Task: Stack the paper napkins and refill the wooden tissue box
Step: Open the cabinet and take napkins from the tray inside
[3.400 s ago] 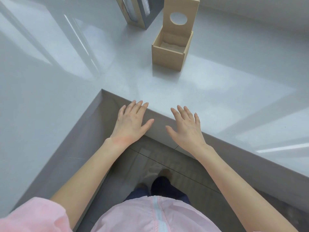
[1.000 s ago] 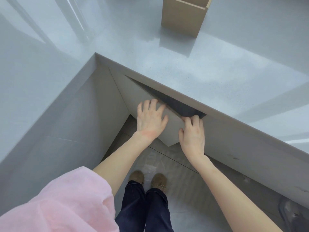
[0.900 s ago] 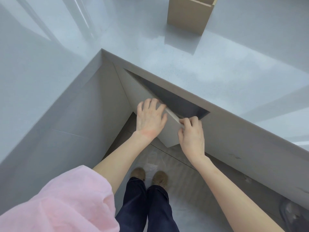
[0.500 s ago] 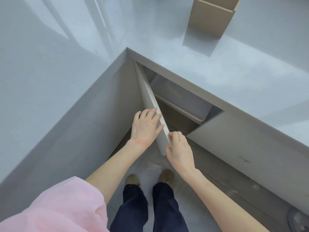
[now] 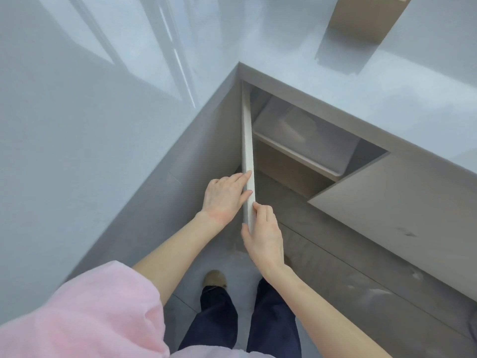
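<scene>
- Your right hand (image 5: 263,233): pinching the free edge of the cabinet door (image 5: 248,161), to swing it wide.
- Your left hand (image 5: 224,196): flat on the door's outer face, fingers unclenched, steadying it.
- Cabinet shelf: clear plastic bin (image 5: 304,135), likely napkin stock; contents unclear.
- Worktop (image 5: 284,47): wooden tissue box (image 5: 366,16) at the far edge, awaiting refill.

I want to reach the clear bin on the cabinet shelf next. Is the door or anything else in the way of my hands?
Nothing visible blocks it. The cabinet door stands edge-on, swung wide open, with both the left hand and right hand on its edge. The clear bin sits exposed on the shelf.
</scene>
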Action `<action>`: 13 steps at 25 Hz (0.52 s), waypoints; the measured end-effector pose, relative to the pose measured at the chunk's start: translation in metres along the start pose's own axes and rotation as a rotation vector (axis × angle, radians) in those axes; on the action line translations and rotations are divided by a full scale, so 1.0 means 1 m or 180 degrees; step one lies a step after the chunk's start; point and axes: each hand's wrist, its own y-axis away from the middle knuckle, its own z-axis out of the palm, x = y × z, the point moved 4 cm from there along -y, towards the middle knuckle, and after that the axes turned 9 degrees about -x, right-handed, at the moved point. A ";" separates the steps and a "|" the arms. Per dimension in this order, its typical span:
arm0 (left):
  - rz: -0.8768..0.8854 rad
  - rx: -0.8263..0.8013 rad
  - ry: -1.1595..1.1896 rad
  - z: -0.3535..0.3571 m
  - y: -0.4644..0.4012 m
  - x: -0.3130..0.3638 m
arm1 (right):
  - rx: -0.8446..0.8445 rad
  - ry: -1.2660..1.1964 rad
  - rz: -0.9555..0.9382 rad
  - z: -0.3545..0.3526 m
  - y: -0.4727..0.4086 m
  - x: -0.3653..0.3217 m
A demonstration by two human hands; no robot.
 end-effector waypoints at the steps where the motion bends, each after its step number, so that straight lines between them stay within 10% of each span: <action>1: -0.0027 -0.0024 -0.0013 -0.001 0.003 -0.008 | -0.0032 -0.0061 0.0024 0.009 0.001 -0.008; 13: -0.0080 -0.0233 0.0352 -0.008 0.029 -0.054 | -0.0320 -0.0536 0.0224 0.044 -0.006 -0.049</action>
